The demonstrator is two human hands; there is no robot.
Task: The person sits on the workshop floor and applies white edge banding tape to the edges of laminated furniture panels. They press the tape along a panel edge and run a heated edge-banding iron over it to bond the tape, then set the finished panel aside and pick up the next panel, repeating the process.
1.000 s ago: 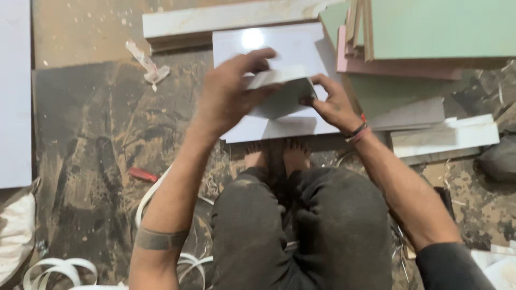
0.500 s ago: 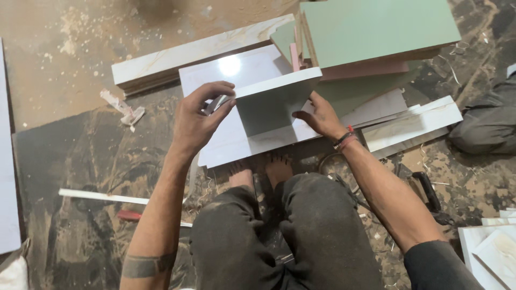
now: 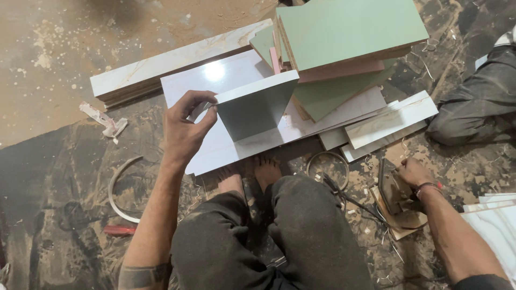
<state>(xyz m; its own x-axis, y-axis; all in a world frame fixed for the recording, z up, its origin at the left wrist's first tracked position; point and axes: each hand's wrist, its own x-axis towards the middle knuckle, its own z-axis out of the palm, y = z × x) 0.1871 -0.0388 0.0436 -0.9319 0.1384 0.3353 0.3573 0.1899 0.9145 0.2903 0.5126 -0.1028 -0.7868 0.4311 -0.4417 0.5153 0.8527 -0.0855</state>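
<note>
While left hand [image 3: 183, 131] pinches small grey panel [image 3: 257, 107] at its corner, panel stands tilted on glossy white board [image 3: 226, 75], just ahead of bare feet [image 3: 250, 174]. Right hand [image 3: 411, 174] rests closed over dark tool [image 3: 389, 188] on sawdust floor [image 3: 48, 64], right of knees. Judgement: steady panel's lower edge against board, keep fingertips off cut edge, lift tool only once panel sits firm.
</note>
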